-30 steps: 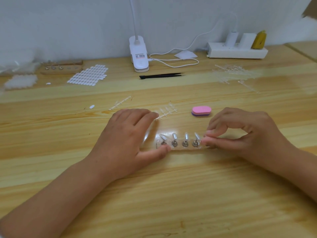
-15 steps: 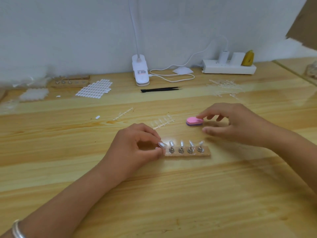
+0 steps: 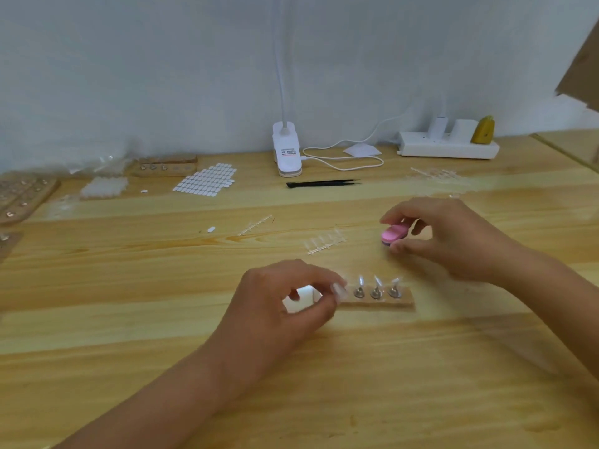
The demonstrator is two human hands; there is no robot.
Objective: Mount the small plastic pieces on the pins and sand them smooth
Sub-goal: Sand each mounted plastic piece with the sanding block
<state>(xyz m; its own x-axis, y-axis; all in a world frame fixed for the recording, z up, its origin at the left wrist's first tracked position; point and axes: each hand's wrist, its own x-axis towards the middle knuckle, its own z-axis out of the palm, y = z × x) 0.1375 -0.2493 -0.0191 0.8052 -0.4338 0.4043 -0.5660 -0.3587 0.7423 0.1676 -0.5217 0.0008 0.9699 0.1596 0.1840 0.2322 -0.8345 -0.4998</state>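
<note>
Left grip (image 3: 275, 307) pinches plastic piece (image 3: 338, 290) at pin block (image 3: 406, 302) — right grip (image 3: 453, 241) pinches pink buffer (image 3: 393, 235).

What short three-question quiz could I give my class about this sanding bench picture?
1. True or false: the right hand grips the pink oval sanding block.
2. How many clear plastic pieces stand in view on the wooden pin strip, right of the left hand?
3. The black tweezers lie: A) near the white clip-lamp base; B) in the left hand; C) on the wooden pin strip.
Key: 1 true; 2 three; 3 A.
</note>
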